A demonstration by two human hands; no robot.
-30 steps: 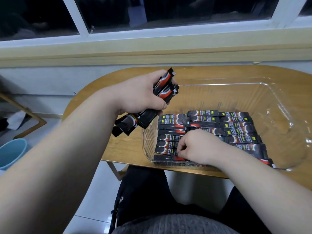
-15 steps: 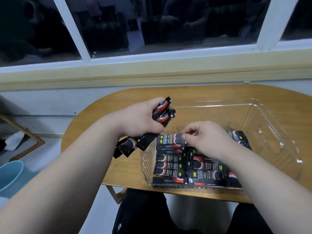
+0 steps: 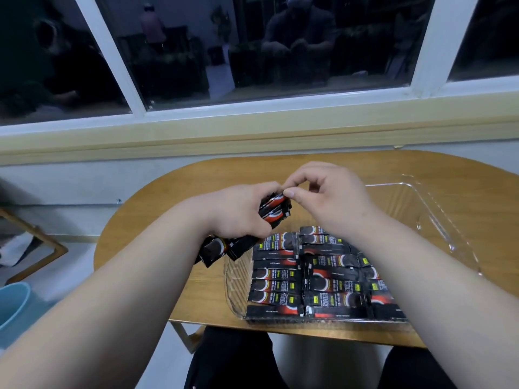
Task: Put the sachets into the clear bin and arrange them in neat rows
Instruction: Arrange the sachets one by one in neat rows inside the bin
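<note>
Head view: sachets [image 3: 276, 211] are gripped in the left hand [image 3: 238, 211], one pinched by the right hand [image 3: 328, 197]. It should be drawn out singly.

The rectangular clear plastic bin [image 3: 236, 282] is seen to be glossy, its walls finely ribbed and flecked with highlights. The black-and-red sachets [image 3: 278, 276] are made of slick, shiny printed film. The oval wooden surface [image 3: 174, 209] is finished smooth, with a soft sheen and faint grain. The round pale-blue bucket [image 3: 11, 307] looks like smooth plastic.
</note>
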